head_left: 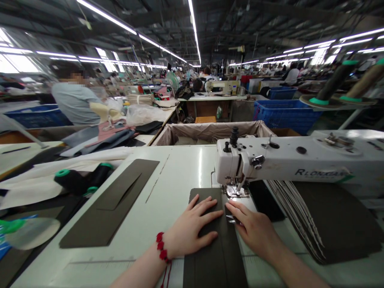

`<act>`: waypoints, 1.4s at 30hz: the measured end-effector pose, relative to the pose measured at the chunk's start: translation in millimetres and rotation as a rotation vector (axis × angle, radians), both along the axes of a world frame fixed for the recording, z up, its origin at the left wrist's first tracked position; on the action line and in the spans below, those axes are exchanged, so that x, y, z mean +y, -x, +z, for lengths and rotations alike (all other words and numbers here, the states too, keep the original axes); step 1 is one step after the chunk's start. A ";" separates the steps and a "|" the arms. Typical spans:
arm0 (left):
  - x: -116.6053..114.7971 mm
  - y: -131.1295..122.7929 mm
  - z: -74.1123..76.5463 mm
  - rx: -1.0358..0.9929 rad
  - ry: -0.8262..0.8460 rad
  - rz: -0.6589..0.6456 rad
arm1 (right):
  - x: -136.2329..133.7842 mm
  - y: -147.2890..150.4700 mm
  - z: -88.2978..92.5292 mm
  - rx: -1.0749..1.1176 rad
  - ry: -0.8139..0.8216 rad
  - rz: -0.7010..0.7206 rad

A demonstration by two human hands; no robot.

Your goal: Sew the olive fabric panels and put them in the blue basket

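Note:
A dark olive fabric piece (pixel 215 266) lies lengthwise before me, its far end beside the presser foot (pixel 238 191) of a white sewing machine (pixel 279 162). My left hand (pixel 199 224), with a red bracelet (pixel 161 247) at the wrist, rests flat on the cloth with fingers spread. Along the right edge of the piece, my right hand (pixel 255 226) presses its fingertips down near the needle area. Thread snips (pixel 231 219) are tucked in that hand; only their metal tips show under the fingers. The needle point itself is too small to make out.
Left on the table lies another olive panel (pixel 111 208) with a slit. Stacked olive pieces (pixel 336 220) and a black phone-like slab (pixel 265 200) sit right. Black thread cones (pixel 72 181) stand left. Behind the table is a cloth-lined bin (pixel 210 129); a person (pixel 75 100) sits far left.

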State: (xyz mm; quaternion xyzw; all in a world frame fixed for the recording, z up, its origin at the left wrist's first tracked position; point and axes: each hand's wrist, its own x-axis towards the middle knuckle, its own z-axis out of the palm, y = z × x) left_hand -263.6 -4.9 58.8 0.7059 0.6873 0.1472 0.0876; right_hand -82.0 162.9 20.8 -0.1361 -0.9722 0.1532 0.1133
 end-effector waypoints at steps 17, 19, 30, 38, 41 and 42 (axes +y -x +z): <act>-0.8 5.1 -2.0 0.017 -0.019 0.029 | -0.7 0.3 -1.6 -0.012 -0.007 0.001; -0.4 5.2 -2.6 0.023 -0.011 0.028 | -0.6 0.2 -1.4 -0.013 -0.004 0.000; 0.9 5.0 -4.5 0.015 -0.034 0.029 | -0.5 0.8 -1.1 0.002 -0.008 -0.009; 0.7 5.4 -6.6 0.027 -0.023 0.039 | -0.6 0.2 0.2 -0.004 -0.021 -0.007; 0.7 5.7 -8.1 0.017 -0.045 0.039 | -0.6 -0.2 -0.5 -0.005 -0.031 -0.009; 0.7 5.7 -8.3 0.017 -0.048 0.040 | -0.6 -0.2 -0.7 -0.004 -0.032 -0.010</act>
